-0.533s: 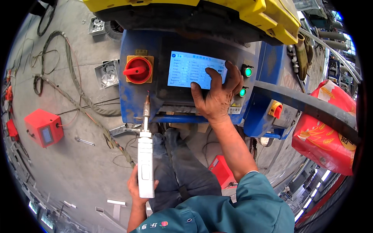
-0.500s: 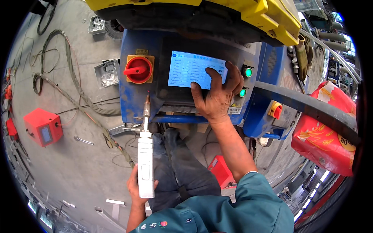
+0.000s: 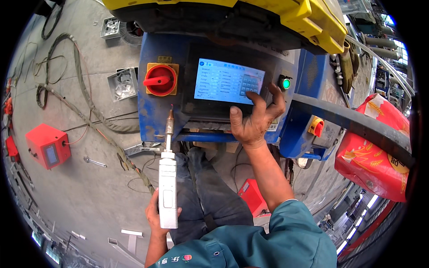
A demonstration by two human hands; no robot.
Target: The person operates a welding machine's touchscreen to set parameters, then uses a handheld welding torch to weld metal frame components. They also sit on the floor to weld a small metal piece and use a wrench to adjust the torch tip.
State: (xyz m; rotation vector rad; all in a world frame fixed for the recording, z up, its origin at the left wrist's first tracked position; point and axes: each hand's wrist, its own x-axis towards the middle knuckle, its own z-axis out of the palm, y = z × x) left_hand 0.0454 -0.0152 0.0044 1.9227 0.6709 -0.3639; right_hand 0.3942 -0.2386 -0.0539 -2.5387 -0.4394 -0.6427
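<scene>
My left hand is wrapped round a silver-grey welding gun. The gun stands in front of my legs, its narrow copper-coloured nozzle pointing away toward a blue machine cabinet. On the cabinet's front, a lit touchscreen displays rows of text and a pop-up keypad at its right side. Over the screen's lower right corner is my right hand, fingers apart and holding nothing. Its index fingertip is at the keypad's bottom edge; whether it touches the glass, I cannot tell.
A red rotary switch sits left of the screen, a green lit button right of it. Yellow housing overhangs the top. Hoses, a red box and a wrench lie on the floor. A red sack is at right.
A keypad has appeared on the touchscreen. My right hand has shifted right and slightly toward me, now covering the lower green button. My left hand and the welding gun have hardly moved.
</scene>
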